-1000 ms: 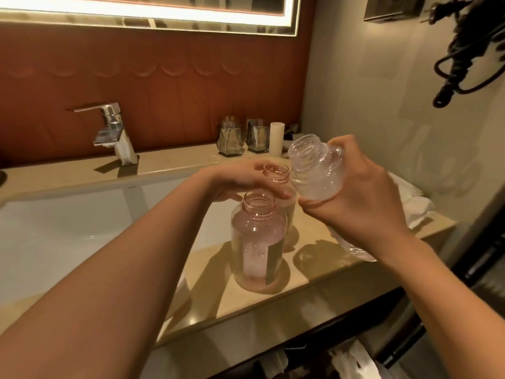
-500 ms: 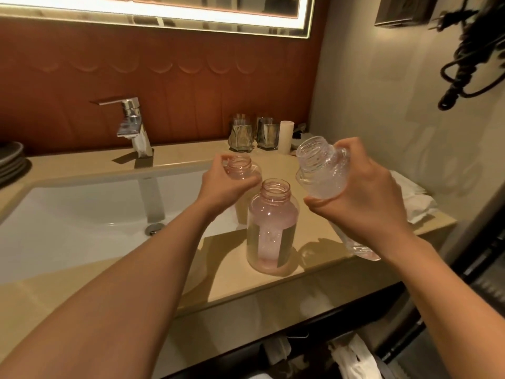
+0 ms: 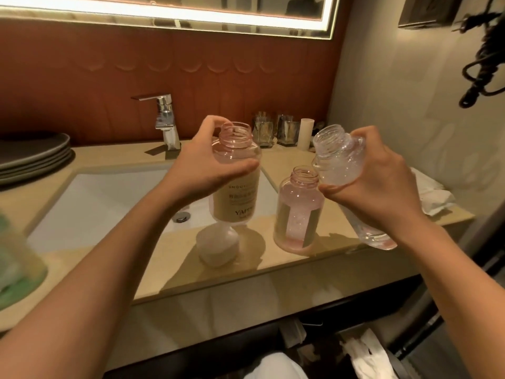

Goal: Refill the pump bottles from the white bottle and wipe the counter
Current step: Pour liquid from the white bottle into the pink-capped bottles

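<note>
Above the counter's front edge, two open bottle mouths sit apart.

Head view: the left hand (image 3: 207, 170) wraps the clear pink-tinted labelled pump bottle (image 3: 237, 173), upright and lifted off the beige stone counter (image 3: 338, 222). The right hand (image 3: 379, 184) clasps the translucent white bottle (image 3: 337, 157), its long axis leaning, mouth up-left toward that bottle. A second pink bottle (image 3: 297, 212) stands between them, nearer the right hand.

Green object (image 3: 16, 258) at left edge: blurred, cut off. Bottle (image 3: 236, 187) label text partly hidden by left hand (image 3: 202, 170).
</note>
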Available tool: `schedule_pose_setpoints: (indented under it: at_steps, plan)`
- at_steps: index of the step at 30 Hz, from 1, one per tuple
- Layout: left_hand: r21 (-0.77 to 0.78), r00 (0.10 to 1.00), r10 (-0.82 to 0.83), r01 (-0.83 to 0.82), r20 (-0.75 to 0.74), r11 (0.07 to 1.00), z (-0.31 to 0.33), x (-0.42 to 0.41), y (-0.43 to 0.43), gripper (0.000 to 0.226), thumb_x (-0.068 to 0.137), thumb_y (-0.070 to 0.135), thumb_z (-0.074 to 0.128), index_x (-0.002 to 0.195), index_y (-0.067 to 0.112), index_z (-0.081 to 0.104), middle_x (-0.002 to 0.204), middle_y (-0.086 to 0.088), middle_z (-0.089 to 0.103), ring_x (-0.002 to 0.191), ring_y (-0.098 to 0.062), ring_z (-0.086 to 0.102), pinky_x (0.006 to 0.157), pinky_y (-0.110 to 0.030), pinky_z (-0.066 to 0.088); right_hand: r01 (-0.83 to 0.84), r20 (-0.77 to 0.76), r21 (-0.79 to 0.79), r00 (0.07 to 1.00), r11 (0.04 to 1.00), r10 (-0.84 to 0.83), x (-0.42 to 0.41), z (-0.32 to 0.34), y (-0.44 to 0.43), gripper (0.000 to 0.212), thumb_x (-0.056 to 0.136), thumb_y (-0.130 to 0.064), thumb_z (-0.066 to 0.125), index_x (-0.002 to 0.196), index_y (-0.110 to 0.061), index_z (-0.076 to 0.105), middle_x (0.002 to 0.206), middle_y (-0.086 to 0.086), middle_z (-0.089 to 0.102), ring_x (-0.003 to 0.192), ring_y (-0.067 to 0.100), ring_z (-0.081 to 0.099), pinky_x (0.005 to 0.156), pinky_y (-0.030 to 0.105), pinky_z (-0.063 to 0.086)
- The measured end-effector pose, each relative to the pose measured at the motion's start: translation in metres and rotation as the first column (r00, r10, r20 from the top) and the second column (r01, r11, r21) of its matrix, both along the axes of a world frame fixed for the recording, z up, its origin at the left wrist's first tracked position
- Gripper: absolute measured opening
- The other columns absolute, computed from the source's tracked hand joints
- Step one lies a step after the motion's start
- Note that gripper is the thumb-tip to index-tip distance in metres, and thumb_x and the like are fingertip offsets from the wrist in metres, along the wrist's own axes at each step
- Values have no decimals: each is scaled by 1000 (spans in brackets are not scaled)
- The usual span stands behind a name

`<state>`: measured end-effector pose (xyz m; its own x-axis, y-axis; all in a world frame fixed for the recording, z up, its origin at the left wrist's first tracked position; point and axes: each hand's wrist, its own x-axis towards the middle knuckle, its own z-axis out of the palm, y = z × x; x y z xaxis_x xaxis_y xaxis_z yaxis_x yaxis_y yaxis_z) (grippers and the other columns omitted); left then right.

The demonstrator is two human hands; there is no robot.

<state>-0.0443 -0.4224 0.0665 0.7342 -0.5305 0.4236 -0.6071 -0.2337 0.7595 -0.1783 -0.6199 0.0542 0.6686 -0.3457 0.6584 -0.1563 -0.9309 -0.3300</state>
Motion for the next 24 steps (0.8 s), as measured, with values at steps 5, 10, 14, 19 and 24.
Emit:
schedule_pose_setpoints:
  at_steps: [5, 10, 14, 19, 24]
  plan:
    - [121, 985, -160, 166, -65, 979, -2, -34, -4, 63, 67, 33, 78, 116, 32, 40, 95, 20, 58, 84, 9, 58, 63, -8, 46, -2, 3, 8, 1000, 1000, 2, -1, -1, 0, 69, 63, -41, 81, 116, -17, 43, 96, 2, 56, 81, 25, 51, 63, 35, 41]
    - [127, 977, -173, 188, -124, 974, -23, -44, -24, 64, 69, 37, 79, 118, 36, 38, 86, 23, 58, 73, 19, 56, 57, -1, 43, 0, -14, -16, 1000, 1000, 0, -5, 0, -4, 69, 63, -36, 83, 116, -17, 42, 92, -5, 48, 79, 20, 48, 61, 32, 39]
    - [93, 979, -147, 161, -138, 983, -36, -46, -35, 67, 67, 38, 80, 120, 35, 39, 96, 20, 60, 86, 10, 57, 67, -5, 42, 4, -31, -18, 999, 1000, -4, -8, -1, -10, 69, 63, -36, 82, 116, -18, 42, 92, -5, 49, 77, 19, 47, 59, 29, 35]
    - [82, 989, -117, 125, -93, 989, -43, -49, -57, 69, 66, 38, 80, 121, 32, 38, 101, 16, 59, 88, 5, 58, 70, -6, 42, 17, -33, 7, 999, 1000, -17, -8, -3, -20, 70, 59, -51, 69, 115, -19, 42, 93, -5, 52, 79, 23, 53, 60, 32, 40]
    - [65, 994, -74, 79, -74, 995, -47, -47, -84, 69, 67, 39, 80, 119, 31, 36, 98, 14, 57, 91, -6, 59, 79, -17, 49, 25, -34, 41, 999, 999, -23, -10, -7, -29, 71, 58, -50, 73, 115, -19, 43, 94, -2, 56, 79, 23, 52, 60, 33, 39]
